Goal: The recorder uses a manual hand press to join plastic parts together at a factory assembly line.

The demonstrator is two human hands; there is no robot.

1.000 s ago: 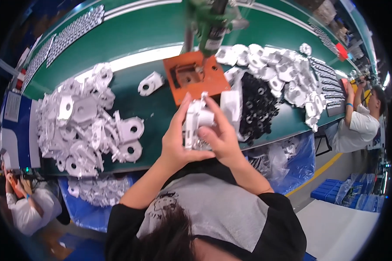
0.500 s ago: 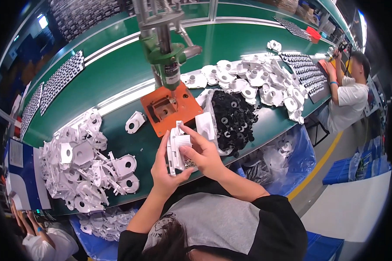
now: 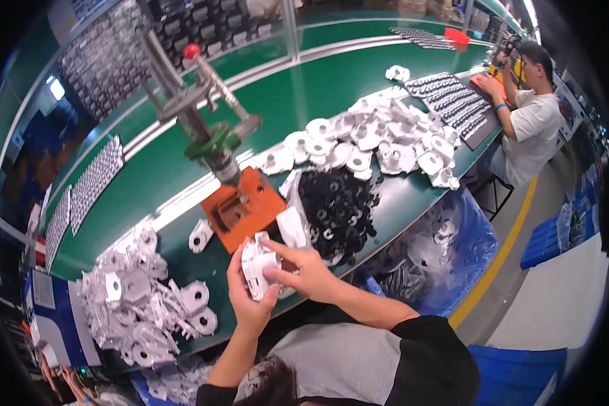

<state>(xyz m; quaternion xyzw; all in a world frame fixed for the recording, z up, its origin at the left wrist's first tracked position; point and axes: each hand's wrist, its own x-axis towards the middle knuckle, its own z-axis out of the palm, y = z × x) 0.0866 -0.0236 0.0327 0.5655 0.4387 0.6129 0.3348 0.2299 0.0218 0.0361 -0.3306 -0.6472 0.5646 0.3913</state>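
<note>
Both hands hold a white plastic housing part [image 3: 256, 265], just in front of the orange fixture block [image 3: 262, 197]. My left hand [image 3: 247, 304] is wrapped round its left side and lower end. My right hand [image 3: 310, 272] grips the right side, with the thumb and fingers about a round raised collar. The fixture has a recess and sits under a bench press [image 3: 213, 147] with a green head. Beside the block lies a smooth white piece [image 3: 292, 227], next to a heap of small black parts [image 3: 337, 213].
A pile of white parts [image 3: 142, 301] lies at left, another [image 3: 375, 139] at the far right, and one single part [image 3: 199, 236] left of the fixture. A blue-lined bin [image 3: 470, 237] stands below the bench edge. A co-worker [image 3: 531, 122] sits at the right.
The view has swung, so the bench and press appear shifted and more tilted. The housing part is turned a little between my fingers; both hands keep their hold.
</note>
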